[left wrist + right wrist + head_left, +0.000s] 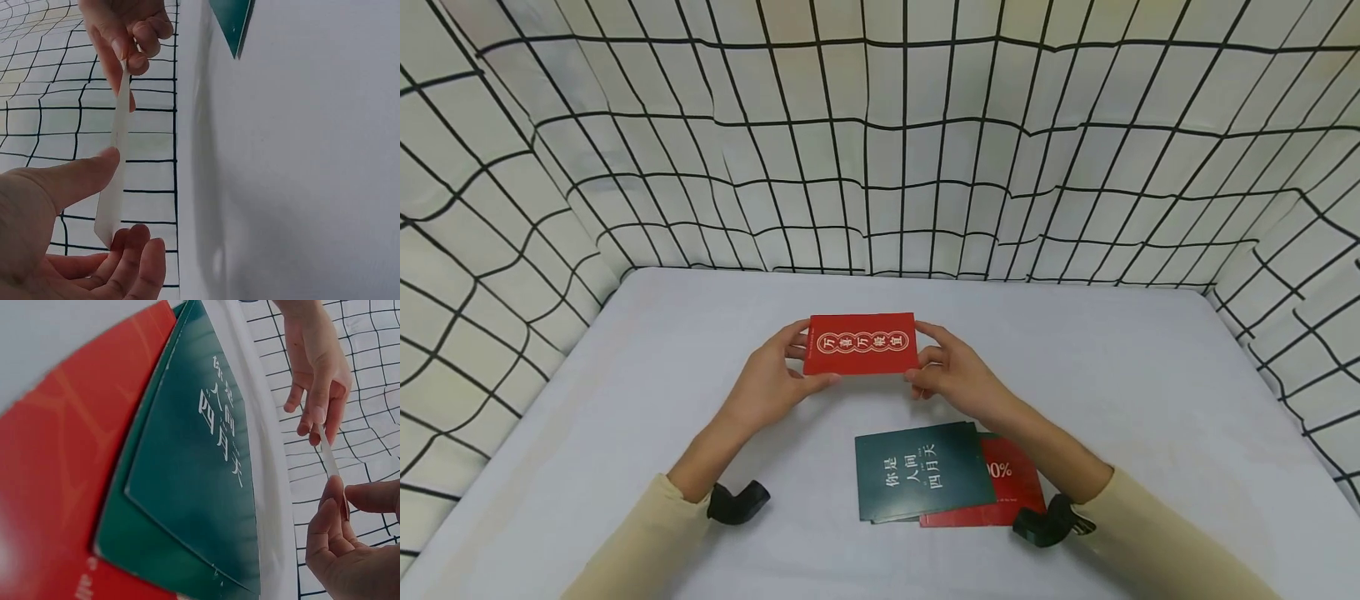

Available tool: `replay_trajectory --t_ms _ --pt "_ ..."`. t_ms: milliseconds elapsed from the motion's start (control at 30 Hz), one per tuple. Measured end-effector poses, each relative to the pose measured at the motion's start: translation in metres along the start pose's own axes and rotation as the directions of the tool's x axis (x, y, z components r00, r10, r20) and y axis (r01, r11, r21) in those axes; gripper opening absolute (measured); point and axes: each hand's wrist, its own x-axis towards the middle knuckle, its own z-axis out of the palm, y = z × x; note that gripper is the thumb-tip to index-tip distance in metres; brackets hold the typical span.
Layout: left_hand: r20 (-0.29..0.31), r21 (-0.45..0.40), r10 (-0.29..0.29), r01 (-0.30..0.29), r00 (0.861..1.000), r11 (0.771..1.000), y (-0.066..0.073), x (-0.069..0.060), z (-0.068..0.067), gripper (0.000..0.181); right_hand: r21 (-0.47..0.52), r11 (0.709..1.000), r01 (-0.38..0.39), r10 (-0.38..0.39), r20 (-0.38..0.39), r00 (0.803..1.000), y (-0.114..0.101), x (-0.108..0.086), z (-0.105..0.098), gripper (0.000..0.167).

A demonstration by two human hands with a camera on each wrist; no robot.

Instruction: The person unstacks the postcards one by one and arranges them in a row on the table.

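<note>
Table: lay flat and white below both my hands.
Green cards: were stacked slightly askew on the table, closer to my body than my hands were, long axis roughly left to right.
Red card: stuck out from under the green cards' right side, near my right forearm.
Held card: was up off the table, beyond the green cards, its long axis running from one hand to the other.
Left hand: was clamped on the held card's left end, thumb at the lower edge.
Right hand: pinched its right end between thumb and fingers.
Gap to the green cards: ran back toward me and slightly right from the held card; my right hand was nearer.
</note>
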Motion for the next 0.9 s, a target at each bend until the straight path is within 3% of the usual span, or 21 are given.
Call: replay_trajectory --t_ms 233,467,900 --pt "0.027 -0.12 -0.049 0.052 0.998 0.991 -0.011 0.008 -0.014 0.085 -0.054 0.999 -0.007 0.006 -0.012 1.0 -0.006 0.014 0.005 0.069" --pt "0.051 -0.201 -0.13 0.138 0.99 0.97 -0.019 0.015 -0.02 0.087 -0.036 0.999 -0.033 0.033 -0.005 0.999 -0.009 0.027 0.01 0.066" --pt "0.075 -0.384 -0.217 0.229 0.973 0.895 -0.034 0.02 -0.034 0.092 0.005 1.0 -0.03 0.03 0.021 0.999 -0.027 0.048 0.022 0.064"
